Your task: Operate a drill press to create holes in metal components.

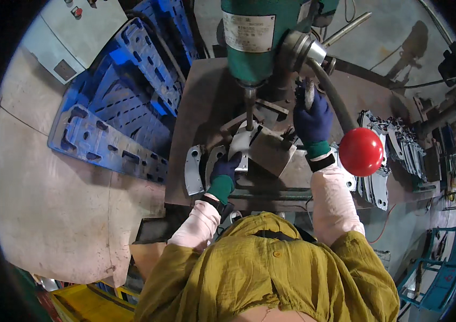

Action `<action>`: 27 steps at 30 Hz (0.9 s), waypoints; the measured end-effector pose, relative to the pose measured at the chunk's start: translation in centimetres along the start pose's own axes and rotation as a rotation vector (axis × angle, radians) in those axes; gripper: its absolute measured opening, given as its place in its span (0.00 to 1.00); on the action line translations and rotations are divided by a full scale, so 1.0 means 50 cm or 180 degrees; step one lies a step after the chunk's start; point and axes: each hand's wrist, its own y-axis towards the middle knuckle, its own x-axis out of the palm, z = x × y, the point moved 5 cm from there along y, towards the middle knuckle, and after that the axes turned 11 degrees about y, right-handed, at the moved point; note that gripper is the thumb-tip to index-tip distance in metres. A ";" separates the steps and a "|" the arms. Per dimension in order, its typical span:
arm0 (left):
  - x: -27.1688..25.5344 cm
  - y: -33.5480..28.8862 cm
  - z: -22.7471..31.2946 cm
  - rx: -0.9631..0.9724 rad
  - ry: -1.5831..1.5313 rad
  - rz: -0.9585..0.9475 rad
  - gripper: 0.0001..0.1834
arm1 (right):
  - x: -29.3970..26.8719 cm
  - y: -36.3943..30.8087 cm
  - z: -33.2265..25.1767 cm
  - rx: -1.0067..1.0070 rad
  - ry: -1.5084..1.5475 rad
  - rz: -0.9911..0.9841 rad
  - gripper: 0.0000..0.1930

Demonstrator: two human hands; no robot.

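Observation:
My left hand [224, 167], in a dark glove with a green cuff, grips the near end of a curved grey metal plate [240, 145]. The plate's far end lies under the spindle [250, 104] of a green drill press [248, 40], by a metal block [272, 151] on the machine table. Closed and raised, my right hand [313, 121] holds what looks like a small brush [309, 95] with dark bristles, just left of the lever. Part of it is hidden by the fingers. The lever's red ball knob [362, 152] hangs near my right wrist.
Two curved plates, one of them a pale plate [193, 170], lie left of my left hand. Stacks of metal plates [373, 185] cover the table's right side. Blue plastic pallets [111, 140] and a grey cabinet [80, 32] stand at left, a blue rack [442, 268] at lower right.

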 end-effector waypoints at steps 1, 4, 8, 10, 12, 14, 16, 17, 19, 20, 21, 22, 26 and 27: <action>0.002 0.000 0.000 0.0038 -0.0101 -0.0034 0.25 | 0.006 0.001 0.015 0.0037 0.0104 -0.0032 0.25; -0.003 -0.007 0.000 0.0057 -0.0090 -0.0014 0.26 | 0.018 0.014 0.047 0.0325 -0.0067 -0.0349 0.29; 0.002 0.000 0.004 -0.0267 0.0240 -0.0010 0.27 | 0.005 0.086 0.117 -0.0599 -0.0812 -0.0200 0.30; 0.010 -0.026 0.030 0.0116 0.0194 0.0089 0.29 | 0.000 0.121 0.169 -0.0609 -0.0955 -0.0269 0.28; -0.002 -0.015 0.003 0.0448 -0.0385 0.0151 0.33 | 0.001 0.173 0.131 -0.0822 -0.0803 -0.0454 0.26; -0.010 -0.010 0.003 0.0194 0.0323 0.0406 0.34 | -0.004 0.190 0.113 -0.0801 -0.0733 -0.0529 0.24; -0.010 -0.022 0.021 0.0032 0.0890 0.0247 0.38 | -0.005 0.176 0.120 -0.0578 -0.0676 -0.0535 0.22; -0.007 -0.033 0.034 0.0203 0.0858 0.0314 0.39 | -0.007 0.167 0.124 -0.0464 -0.0657 -0.0535 0.22; 0.002 -0.043 0.048 0.0356 0.0836 0.0473 0.41 | 0.000 0.126 0.137 -0.0333 -0.0594 -0.0616 0.19; 0.005 -0.038 0.047 0.0330 0.0841 0.0572 0.42 | 0.000 0.105 0.145 -0.0261 -0.0564 -0.0657 0.18; -0.007 -0.018 0.028 0.0270 0.1145 0.0701 0.41 | 0.005 0.093 0.117 -0.0249 -0.0353 -0.0539 0.17; -0.022 0.008 0.004 0.0210 0.1455 0.0821 0.40 | 0.014 0.079 0.078 -0.0231 -0.0149 -0.0415 0.17; -0.008 0.035 -0.013 -0.0189 0.1068 0.0354 0.40 | 0.007 0.010 0.050 0.0682 0.0590 -0.0388 0.13; -0.012 0.035 -0.016 -0.0225 0.0998 0.0279 0.41 | 0.010 -0.006 0.016 0.0960 0.0710 -0.0389 0.12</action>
